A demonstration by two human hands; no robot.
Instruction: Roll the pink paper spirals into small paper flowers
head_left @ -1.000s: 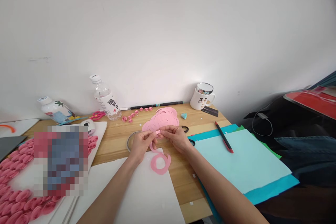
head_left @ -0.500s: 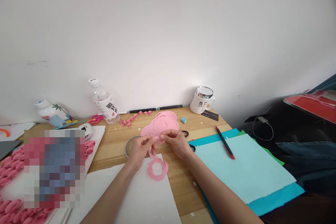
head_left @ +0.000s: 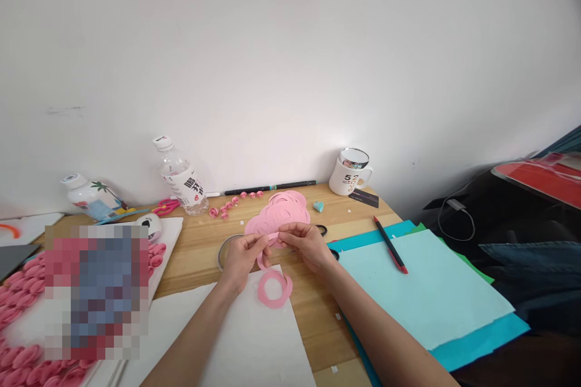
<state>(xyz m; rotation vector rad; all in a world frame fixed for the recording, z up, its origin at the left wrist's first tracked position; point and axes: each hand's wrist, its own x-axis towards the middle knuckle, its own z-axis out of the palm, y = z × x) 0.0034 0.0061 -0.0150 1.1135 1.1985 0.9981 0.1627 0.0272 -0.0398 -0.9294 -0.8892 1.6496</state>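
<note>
A pink paper strip [head_left: 275,290], cut in a spiral, hangs in loops from my fingers over a white sheet [head_left: 236,338]. My left hand [head_left: 242,257] pinches it between thumb and fingertips. Close beside it, my right hand [head_left: 306,243] grips the strip's upper part, with a short stretch of pink showing between the hands. Just behind lies a pile of pink paper spirals [head_left: 284,210]. Black scissor handles [head_left: 322,230] show partly behind my right hand. A grey ring, perhaps a tape roll [head_left: 221,254], is partly covered by my left hand.
Several small rolled pink paper flowers [head_left: 224,213] lie near a water bottle [head_left: 181,181]. At the back stand a mug [head_left: 348,176] and a small teal cone [head_left: 318,207]. A pen [head_left: 390,245] rests on light blue paper [head_left: 422,296] to the right. Pink flowers [head_left: 25,290] cover a board at left.
The hanging spiral loop has swung and turned slightly below my hands. Both hands keep their pinch in nearly the same place, and the view has shifted a little.
</note>
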